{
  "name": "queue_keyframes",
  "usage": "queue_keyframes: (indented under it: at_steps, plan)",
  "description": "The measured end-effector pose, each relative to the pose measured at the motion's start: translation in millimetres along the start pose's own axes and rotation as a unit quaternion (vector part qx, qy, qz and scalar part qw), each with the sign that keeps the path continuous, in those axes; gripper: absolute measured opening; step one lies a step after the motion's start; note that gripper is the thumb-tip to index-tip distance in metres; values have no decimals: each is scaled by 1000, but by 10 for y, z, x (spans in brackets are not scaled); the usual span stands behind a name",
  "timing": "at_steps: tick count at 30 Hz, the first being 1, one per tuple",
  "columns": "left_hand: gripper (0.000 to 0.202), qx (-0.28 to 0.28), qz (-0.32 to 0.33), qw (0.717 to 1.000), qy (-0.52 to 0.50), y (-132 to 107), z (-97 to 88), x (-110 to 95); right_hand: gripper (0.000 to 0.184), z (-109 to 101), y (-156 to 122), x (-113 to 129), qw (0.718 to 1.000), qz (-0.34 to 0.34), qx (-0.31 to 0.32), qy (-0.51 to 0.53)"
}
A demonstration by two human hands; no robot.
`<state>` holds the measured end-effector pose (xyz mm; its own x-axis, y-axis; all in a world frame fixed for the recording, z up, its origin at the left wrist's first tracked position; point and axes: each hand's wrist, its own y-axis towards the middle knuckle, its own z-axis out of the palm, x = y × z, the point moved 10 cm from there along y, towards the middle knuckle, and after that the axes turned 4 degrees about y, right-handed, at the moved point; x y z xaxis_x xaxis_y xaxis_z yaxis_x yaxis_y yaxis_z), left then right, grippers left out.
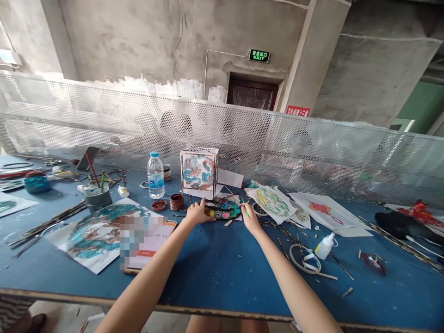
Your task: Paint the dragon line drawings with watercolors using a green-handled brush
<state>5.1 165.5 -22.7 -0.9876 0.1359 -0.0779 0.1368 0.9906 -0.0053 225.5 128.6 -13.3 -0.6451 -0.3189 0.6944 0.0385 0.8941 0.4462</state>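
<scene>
My left hand [198, 213] grips the left end of a dark paint palette [218, 215] with wells of green, yellow and pink paint. Between the fingers of my right hand [251, 219] is a thin green paintbrush [246, 211], held at the palette's right end; its tip is too small to make out. Just behind the palette stands a box-shaped lantern [199, 172] with brown edges and a turquoise and brown painting on its front. An open jar of brown paint [176, 202] and its lid [159, 205] lie to the left of my left hand.
A water bottle [156, 175], a cup of murky water [98, 198] and a phone [152, 245] lie leftward, beside a painted dragon sheet [100, 231]. Rightward are painted sheets [272, 203], a glue bottle [325, 246] and coiled strips [305, 259]. A perforated metal screen [138, 120] borders the blue table's back.
</scene>
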Motion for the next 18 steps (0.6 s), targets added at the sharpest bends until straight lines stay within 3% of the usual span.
queue_keyframes:
  at_steps: [6, 11, 18]
  plan:
    - [108, -20, -16, 1000, -1, 42, 17, 48, 9, 18, -30, -66, 999, 44, -7, -26]
    - [109, -22, -18, 1000, 12, 28, 15, 36, 23, 96, -31, -139, 994, 99, 0, -55]
    - [111, -35, -32, 999, 9, 9, 14, 28, 34, 151, 214, -424, 977, 198, -8, -82]
